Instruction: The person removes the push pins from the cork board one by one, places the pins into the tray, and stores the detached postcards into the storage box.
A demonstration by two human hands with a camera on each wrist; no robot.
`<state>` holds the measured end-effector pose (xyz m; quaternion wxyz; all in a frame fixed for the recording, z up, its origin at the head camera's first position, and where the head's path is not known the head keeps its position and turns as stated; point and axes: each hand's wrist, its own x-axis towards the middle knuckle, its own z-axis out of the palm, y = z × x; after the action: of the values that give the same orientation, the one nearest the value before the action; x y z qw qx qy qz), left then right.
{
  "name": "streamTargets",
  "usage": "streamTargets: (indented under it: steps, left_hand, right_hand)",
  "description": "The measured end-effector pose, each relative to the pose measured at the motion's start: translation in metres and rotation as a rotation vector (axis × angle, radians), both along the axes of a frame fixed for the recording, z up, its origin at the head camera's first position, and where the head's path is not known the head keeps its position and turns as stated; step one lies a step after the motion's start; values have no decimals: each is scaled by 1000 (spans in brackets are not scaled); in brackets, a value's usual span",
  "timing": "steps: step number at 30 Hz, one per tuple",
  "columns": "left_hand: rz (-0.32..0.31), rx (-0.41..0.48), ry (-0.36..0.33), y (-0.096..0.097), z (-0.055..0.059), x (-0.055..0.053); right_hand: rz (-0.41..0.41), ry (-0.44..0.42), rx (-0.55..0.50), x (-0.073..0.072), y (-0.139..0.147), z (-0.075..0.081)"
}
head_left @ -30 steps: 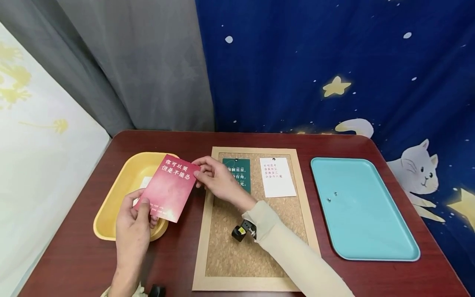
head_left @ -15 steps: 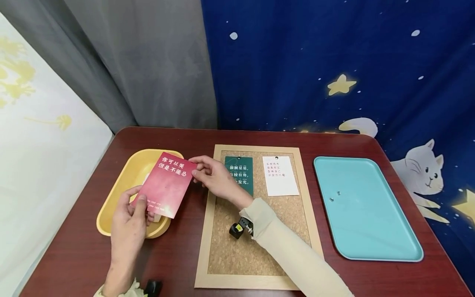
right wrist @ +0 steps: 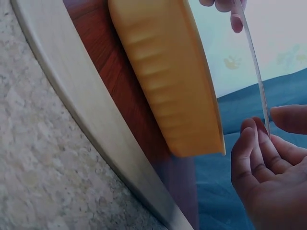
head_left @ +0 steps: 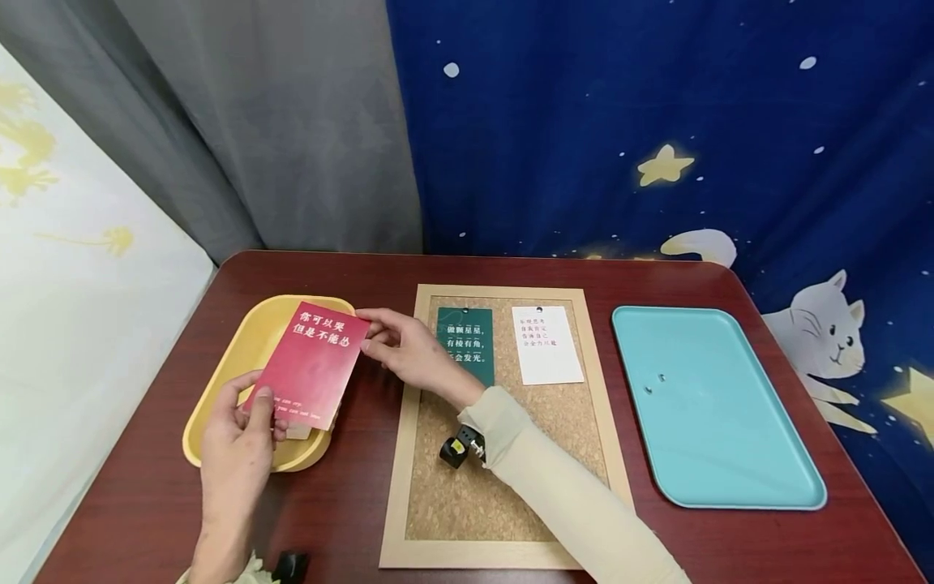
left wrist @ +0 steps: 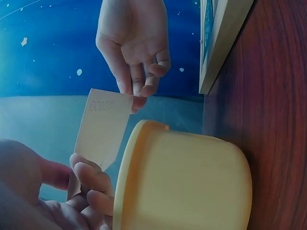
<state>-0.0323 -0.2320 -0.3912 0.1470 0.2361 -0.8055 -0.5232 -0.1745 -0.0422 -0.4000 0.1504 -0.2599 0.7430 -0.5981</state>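
A pink-red postcard (head_left: 314, 365) with white lettering is held above the yellow basin (head_left: 244, 345), face up in the head view. My left hand (head_left: 237, 442) pinches its lower left corner, thumb on top. At the upper right corner, my right hand (head_left: 409, 349) pinches it between thumb and fingers. The left wrist view shows the card's pale back (left wrist: 103, 124); the right wrist view has it edge-on. Inside the basin, something white (head_left: 297, 431) peeks out under the card, mostly hidden.
Right of the basin lies a wood-framed corkboard (head_left: 481, 487), under my right forearm. A green card (head_left: 464, 341) and a white card (head_left: 547, 349) are pinned near its top. Farther right is a turquoise tray (head_left: 730, 422) with small clear pins (head_left: 661, 378).
Both hands have carried the postcard a little to the left, farther over the basin. More of the green card on the corkboard shows. The hold on the postcard is the same.
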Motion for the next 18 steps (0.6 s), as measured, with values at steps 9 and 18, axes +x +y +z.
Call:
streamTargets:
  steps: [9, 18]
  left_hand:
    - [26, -22, -22, -4, -2, 0]
    - [50, -67, -45, -6, -4, 0]
  right_hand:
    - [28, -15, 9, 2, -4, 1]
    - [20, -15, 21, 3, -8, -1]
